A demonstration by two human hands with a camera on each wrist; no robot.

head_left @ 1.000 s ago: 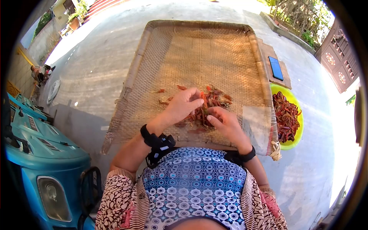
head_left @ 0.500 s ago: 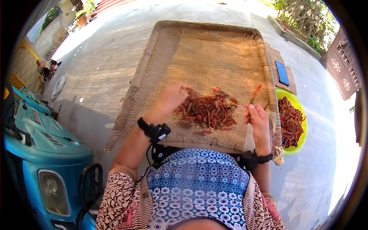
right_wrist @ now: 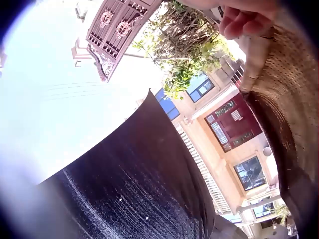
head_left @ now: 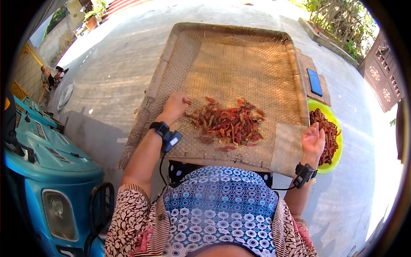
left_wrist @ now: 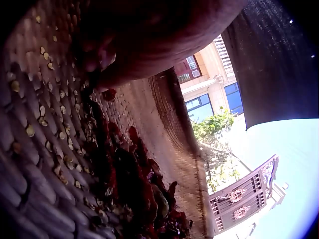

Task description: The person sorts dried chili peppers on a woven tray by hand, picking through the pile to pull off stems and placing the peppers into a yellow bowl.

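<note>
Dried red chillies lie in a loose pile on the near part of a woven bamboo tray. Left of the pile, my left hand is low over the weave, its fingertips right at a small red chilli; I cannot tell whether they pinch it. In the left wrist view the curled fingers are in shadow. My right hand is at the near left rim of a yellow-green bowl of dark red chillies. Its fingers are loosely bent, with nothing visible in them.
A blue phone lies on a board beside the tray. Scattered pale seeds lie on the weave. A turquoise vehicle stands at the left. Farther off on the left, a person sits low.
Both hands were together at the pile, then parted. My right hand carried a red chilli rightward and no longer shows it, now by the bowl. My left hand moved left off the pile.
</note>
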